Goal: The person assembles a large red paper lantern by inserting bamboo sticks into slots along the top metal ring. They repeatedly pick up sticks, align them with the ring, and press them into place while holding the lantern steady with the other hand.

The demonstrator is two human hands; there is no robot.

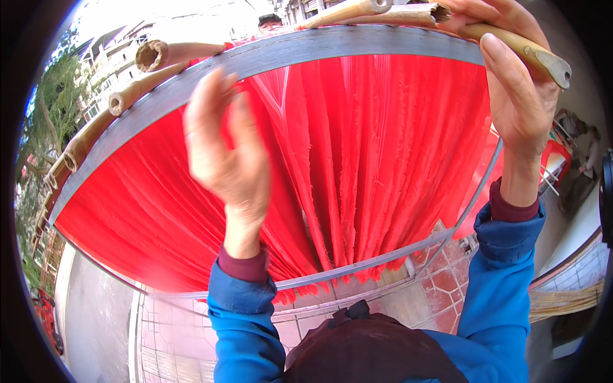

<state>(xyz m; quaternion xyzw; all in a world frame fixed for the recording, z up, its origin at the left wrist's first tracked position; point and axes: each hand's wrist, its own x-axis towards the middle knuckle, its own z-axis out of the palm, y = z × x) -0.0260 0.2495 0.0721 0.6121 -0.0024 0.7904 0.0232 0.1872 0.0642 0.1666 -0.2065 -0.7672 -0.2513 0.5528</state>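
Note:
Long red cloth strips (377,147) hang in folds behind a grey metal rail (300,48). Several bamboo poles lie across the rail, their hollow ends toward me, including one pole (185,54) near my left hand. At the upper right, my right hand (527,105) is wrapped round the end of a bamboo pole (543,56), thumb on the near side. My left hand (233,156) is raised in front of the cloth, just below the rail. It is slightly blurred, fingers apart, and nothing shows in it.
A lower metal bar (357,273) of the rack crosses near the cloth's bottom ends. Tiled paving (440,287) lies below, with a grey road (102,313) at left. Another person (271,22) shows beyond the rail. Thin bamboo sticks (568,301) lie at right.

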